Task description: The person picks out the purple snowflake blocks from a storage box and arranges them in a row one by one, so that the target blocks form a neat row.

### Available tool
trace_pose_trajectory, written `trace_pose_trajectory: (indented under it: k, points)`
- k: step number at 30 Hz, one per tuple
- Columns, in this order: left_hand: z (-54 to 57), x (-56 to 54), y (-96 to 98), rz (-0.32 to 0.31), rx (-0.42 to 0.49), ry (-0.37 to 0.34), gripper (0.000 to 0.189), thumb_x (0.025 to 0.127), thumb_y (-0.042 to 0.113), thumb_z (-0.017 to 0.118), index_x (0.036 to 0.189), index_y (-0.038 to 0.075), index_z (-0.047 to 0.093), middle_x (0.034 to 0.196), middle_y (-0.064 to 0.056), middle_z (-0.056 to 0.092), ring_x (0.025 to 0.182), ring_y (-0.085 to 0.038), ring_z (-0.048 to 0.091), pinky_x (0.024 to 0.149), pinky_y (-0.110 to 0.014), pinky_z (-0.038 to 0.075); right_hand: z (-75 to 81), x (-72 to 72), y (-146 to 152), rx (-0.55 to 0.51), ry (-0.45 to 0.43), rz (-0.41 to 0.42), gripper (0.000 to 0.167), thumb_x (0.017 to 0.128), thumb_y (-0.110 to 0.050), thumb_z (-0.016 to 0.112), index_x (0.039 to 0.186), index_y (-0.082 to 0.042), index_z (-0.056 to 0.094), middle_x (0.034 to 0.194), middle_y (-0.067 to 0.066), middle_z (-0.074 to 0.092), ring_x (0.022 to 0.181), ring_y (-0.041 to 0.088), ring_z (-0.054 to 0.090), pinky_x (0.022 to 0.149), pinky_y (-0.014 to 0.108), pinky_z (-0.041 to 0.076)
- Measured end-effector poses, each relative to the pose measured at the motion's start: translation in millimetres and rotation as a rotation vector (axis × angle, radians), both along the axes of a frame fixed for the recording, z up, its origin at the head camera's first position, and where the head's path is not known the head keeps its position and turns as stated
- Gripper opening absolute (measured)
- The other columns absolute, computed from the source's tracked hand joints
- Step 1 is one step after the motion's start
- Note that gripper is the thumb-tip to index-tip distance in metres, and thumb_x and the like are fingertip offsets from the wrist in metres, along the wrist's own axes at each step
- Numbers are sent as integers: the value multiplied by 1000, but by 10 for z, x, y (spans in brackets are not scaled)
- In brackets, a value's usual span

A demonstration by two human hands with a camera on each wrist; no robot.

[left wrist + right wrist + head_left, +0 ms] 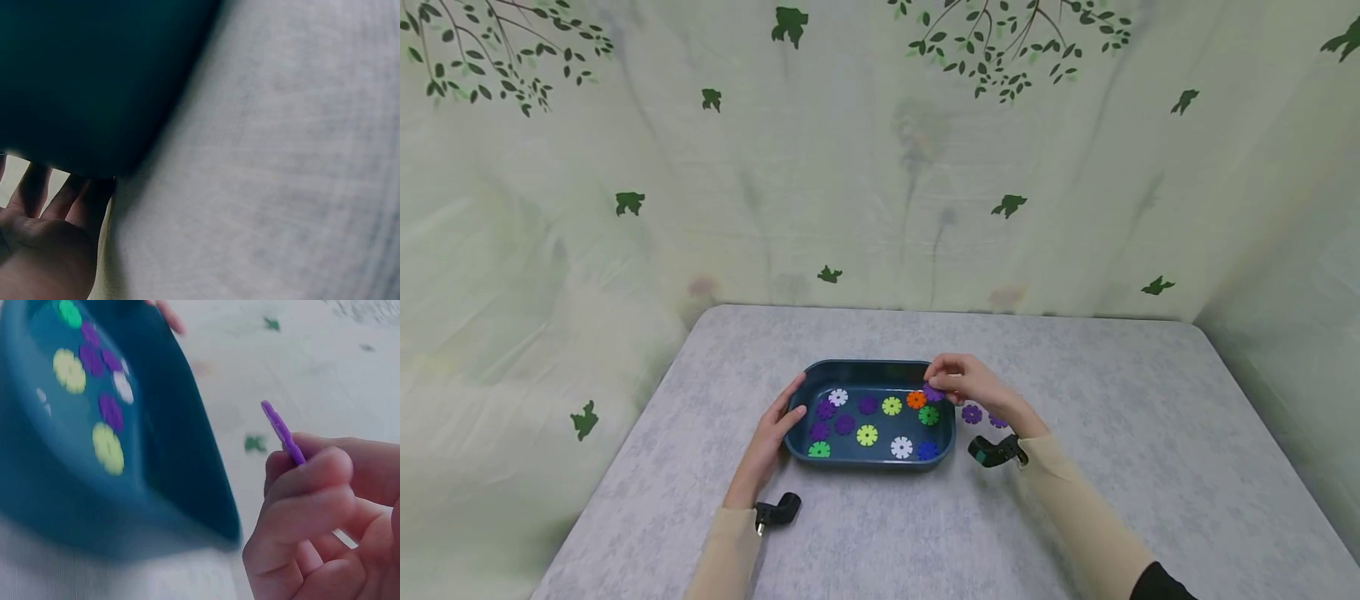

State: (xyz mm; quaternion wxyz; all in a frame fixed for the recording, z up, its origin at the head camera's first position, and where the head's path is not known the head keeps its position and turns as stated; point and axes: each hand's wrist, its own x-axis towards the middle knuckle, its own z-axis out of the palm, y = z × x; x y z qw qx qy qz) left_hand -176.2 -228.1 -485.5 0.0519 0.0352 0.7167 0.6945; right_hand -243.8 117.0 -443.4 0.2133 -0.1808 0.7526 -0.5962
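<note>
A dark teal tray with rounded corners holds several flower-shaped plastic discs in purple, yellow, white, green, orange and blue. My left hand holds the tray's left side, thumb over the rim and fingers along the outer wall. In the left wrist view its fingers reach behind the tray wall. Over the tray's back right corner, my right hand pinches a purple flower disc between thumb and fingertips. The right wrist view shows this disc edge-on, apart from the tray.
Two more purple discs lie on the grey table, right of the tray and partly under the right wrist. A pale curtain with leaf prints hangs behind the table. Each wrist wears a small black camera.
</note>
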Motion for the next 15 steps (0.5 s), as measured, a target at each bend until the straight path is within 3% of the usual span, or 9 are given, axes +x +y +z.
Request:
trace_pose_trajectory:
  k: [7,15]
  points:
    - [7,6,9,-2,6,6,54,101,11,48,151,10,30,156,-5,22,144,-23,11,114,-48,7,-162,57,714,-26,-29,-139,22,99,-15,53,109,5,55,80,7,53,62,15,49,59,31,46]
    - [25,8,17,-4,11,4,53,101,10,47,151,10,30,156,-6,21,144,-23,12,113,-49,8,-400,275,1431,47,-66,-312,27,98,-10,53,112,12,51,84,6,59,65,12,58,62,30,53]
